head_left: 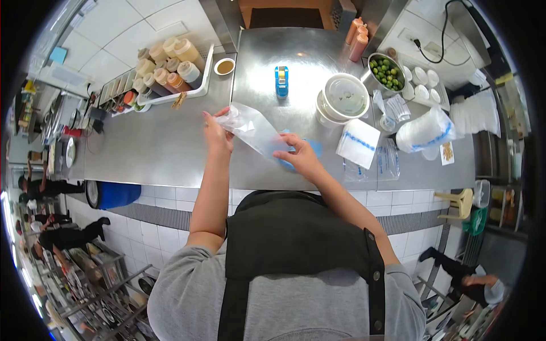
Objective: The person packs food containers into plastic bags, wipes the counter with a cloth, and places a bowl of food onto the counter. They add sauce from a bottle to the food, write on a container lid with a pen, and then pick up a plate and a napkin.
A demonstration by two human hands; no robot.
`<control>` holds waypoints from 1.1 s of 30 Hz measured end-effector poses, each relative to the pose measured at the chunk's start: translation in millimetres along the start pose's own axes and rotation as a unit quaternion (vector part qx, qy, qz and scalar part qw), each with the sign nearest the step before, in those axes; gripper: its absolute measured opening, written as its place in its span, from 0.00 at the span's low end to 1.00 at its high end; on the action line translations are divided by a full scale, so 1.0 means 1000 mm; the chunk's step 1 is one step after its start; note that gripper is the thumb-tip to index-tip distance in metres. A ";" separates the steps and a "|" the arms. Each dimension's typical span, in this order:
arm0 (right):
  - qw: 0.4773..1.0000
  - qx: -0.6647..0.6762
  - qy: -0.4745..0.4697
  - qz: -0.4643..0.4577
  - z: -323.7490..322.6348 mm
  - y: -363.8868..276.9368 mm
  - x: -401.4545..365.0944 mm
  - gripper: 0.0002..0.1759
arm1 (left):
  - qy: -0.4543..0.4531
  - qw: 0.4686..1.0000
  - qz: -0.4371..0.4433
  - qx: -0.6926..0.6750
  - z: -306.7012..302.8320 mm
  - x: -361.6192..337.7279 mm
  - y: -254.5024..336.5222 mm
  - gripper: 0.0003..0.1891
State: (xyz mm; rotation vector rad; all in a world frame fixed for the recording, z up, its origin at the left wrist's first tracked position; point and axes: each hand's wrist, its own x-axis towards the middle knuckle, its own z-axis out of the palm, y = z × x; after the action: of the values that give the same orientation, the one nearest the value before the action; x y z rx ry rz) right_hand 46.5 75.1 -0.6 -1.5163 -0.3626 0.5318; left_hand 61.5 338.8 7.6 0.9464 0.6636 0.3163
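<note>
A clear plastic bag (252, 128) is stretched between my two hands above the steel counter. My left hand (218, 132) grips its upper left end, fingers closed on the plastic. At the lower right end, my right hand (298, 153) pinches the bag between thumb and fingers. Something blue (311, 149) shows behind my right hand, partly hidden; what it is I cannot make out. Beyond the bag a blue tape dispenser (281, 82) stands on the counter. White printed paper napkins (358, 142) lie to the right of my right hand.
Squeeze bottles fill a white tray (200, 91) at the back left, beside a small bowl of brown sauce (225, 66). Rightward stand a lidded white tub (343, 98), a pot of green limes (387, 73) and wrapped napkin stacks (426, 132). People (68, 236) are in the background.
</note>
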 end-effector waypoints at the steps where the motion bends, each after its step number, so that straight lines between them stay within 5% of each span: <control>1: 0.999 0.037 -0.020 0.012 0.001 0.023 0.007 0.25 | 0.014 1.000 -0.006 0.018 0.002 0.001 0.000 0.41; 5: 0.989 0.055 -0.041 0.133 -0.004 0.056 0.008 0.38 | 0.036 0.991 0.045 0.117 0.014 0.004 0.005 0.38; 11: 0.976 -0.173 0.128 -0.043 0.016 -0.032 -0.007 0.50 | -0.041 0.922 0.210 0.322 0.018 0.010 -0.006 0.34; 14: 0.897 -0.304 0.212 -0.240 0.020 -0.069 0.010 0.43 | -0.128 0.871 0.288 0.378 0.044 -0.022 0.003 0.29; 17: 0.928 -0.287 0.195 -0.136 0.006 -0.064 0.022 0.26 | -0.228 0.813 0.381 0.377 0.061 -0.031 0.001 0.24; 20: 0.986 -0.116 0.113 -0.041 -0.011 -0.062 0.021 0.14 | -0.257 0.780 0.421 0.384 0.070 -0.034 -0.004 0.21; 25: 0.981 -0.041 0.182 -0.049 -0.025 -0.043 0.003 0.09 | -0.260 0.754 0.352 0.489 0.068 -0.023 -0.018 0.11; 27: 0.977 -0.089 0.181 -0.070 -0.033 -0.036 -0.012 0.08 | -0.259 0.802 0.361 0.399 0.089 -0.061 -0.013 0.09; 29: 0.981 -0.080 0.176 -0.007 -0.037 -0.034 -0.032 0.08 | -0.353 0.643 0.550 0.399 0.097 -0.079 -0.004 0.19; 33: 0.987 0.073 0.142 -0.014 -0.045 0.001 -0.063 0.06 | -0.568 0.471 0.521 0.429 0.105 -0.116 -0.005 0.19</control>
State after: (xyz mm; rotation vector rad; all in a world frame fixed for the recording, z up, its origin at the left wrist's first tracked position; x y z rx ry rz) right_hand 18.2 3.0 3.3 -1.4182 -0.1196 0.3065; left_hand 41.3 207.7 90.7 2.1549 -1.3029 0.3016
